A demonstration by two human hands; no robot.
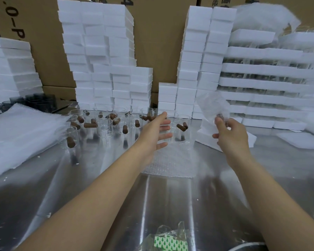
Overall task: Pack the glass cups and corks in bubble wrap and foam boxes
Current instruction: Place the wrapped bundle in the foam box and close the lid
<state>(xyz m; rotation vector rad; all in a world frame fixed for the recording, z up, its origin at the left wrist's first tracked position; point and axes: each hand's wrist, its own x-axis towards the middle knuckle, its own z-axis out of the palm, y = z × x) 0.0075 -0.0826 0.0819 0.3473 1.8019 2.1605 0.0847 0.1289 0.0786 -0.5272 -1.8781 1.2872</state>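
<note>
Foam boxes (101, 57) stand in tall white stacks along the far side of the shiny surface (116, 205). In front of them, left of centre, clear glass cups (104, 126) crowd together with brown corks (90, 125) scattered among them. The left hand (157, 132) hovers open and empty, fingers spread. The right hand (228, 134) pinches a wrapped bundle (214, 105) of bubble wrap, raised. A flat bubble wrap sheet (172, 160) lies between the hands.

clear glass cups (105, 126) upright on table, brown corks (90, 125) scattered among them
</note>
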